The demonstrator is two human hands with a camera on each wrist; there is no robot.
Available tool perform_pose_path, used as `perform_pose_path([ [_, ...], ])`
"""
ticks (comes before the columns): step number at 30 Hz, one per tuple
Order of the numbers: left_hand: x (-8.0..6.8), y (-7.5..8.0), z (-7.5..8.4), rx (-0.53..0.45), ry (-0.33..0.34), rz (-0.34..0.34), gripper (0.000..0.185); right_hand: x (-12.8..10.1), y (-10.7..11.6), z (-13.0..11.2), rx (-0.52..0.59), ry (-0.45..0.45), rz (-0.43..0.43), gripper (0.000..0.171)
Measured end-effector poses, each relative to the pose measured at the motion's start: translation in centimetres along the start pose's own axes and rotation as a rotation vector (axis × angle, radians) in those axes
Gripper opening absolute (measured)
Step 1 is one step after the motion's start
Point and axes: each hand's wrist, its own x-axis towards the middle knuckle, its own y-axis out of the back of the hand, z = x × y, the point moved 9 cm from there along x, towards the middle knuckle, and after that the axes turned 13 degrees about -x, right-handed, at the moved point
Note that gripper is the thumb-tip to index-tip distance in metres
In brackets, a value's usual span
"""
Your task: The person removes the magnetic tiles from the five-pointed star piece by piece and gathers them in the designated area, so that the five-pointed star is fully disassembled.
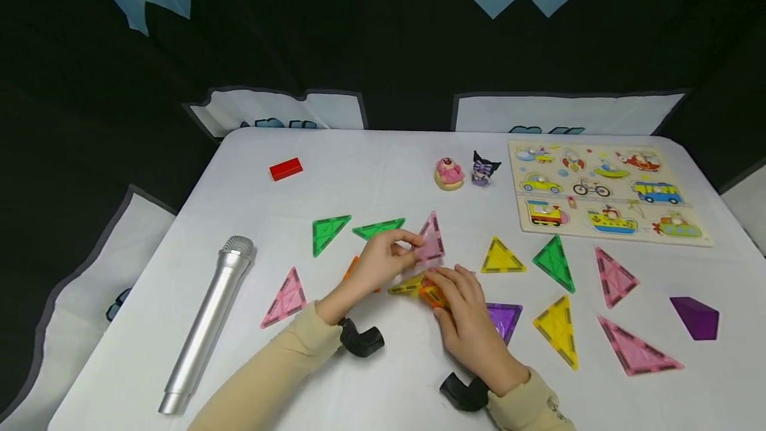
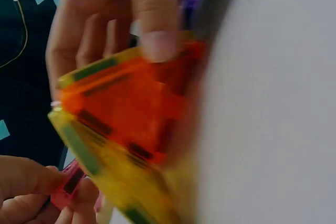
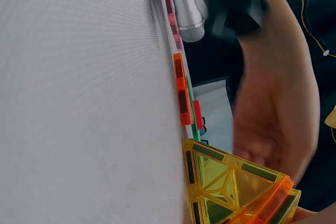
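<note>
My left hand [image 1: 413,248] pinches an upright pink triangle tile [image 1: 431,241] at the middle of the white table [image 1: 371,171]. Just right of it, my right hand [image 1: 439,285] grips an orange triangle tile [image 1: 429,294] that leans against a yellow triangle tile [image 1: 407,284]. In the left wrist view the orange tile [image 2: 126,108] stands on the yellow tile [image 2: 105,166], a right fingertip [image 2: 155,35] lies on its top edge, and my left fingers [image 2: 31,187] hold the pink tile [image 2: 68,184]. The right wrist view shows the yellow tile [image 3: 226,187] upright beside my left hand [image 3: 273,103].
A silver microphone [image 1: 206,324] lies at the left, a red block [image 1: 285,169] at the back left. Two small figurines [image 1: 449,173] and a vehicle puzzle board [image 1: 610,195] are at the back right. Several flat tiles lie around, such as green [image 1: 326,231], yellow [image 1: 558,328] and pink [image 1: 637,349].
</note>
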Motion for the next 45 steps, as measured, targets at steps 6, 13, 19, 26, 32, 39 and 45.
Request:
perform_pose_path([
  [6, 3.9, -1.4, 0.4, 0.042, 0.031, -0.096, 0.023, 0.4, -0.2, -0.4, 0.01, 0.021, -0.003, 0.056],
  [13, 3.7, -0.9, 0.1, 0.303, 0.004, -0.152, 0.029, 0.7, -0.5, -1.3, 0.025, 0.078, 0.015, 0.055],
  [19, -0.8, 2.6, 1.7, 0.397, -0.005, 0.014, 0.027, 0.6, -0.5, -1.1, 0.035, 0.072, 0.006, 0.056],
  [26, -5.6, -0.2, -1.7, 0.083, 0.212, -0.167, 0.041, 0.6, 0.3, -0.1, 0.044, 0.054, 0.033, 0.057],
  [32, -5.0, -0.7, -2.2, -0.069, 0.135, -0.023, 0.033, 0.7, 0.5, 0.2, 0.056, 0.037, 0.033, 0.057],
  [39, -5.0, 0.8, 0.2, -0.086, 0.031, 0.102, 0.02, 0.8, 0.3, 0.1, 0.075, 0.041, 0.004, 0.057],
  [45, -7.2, 3.3, 3.0, -0.094, -0.016, 0.153, 0.019, 0.4, 0.3, 0.4, 0.077, 0.008, -0.014, 0.058],
])
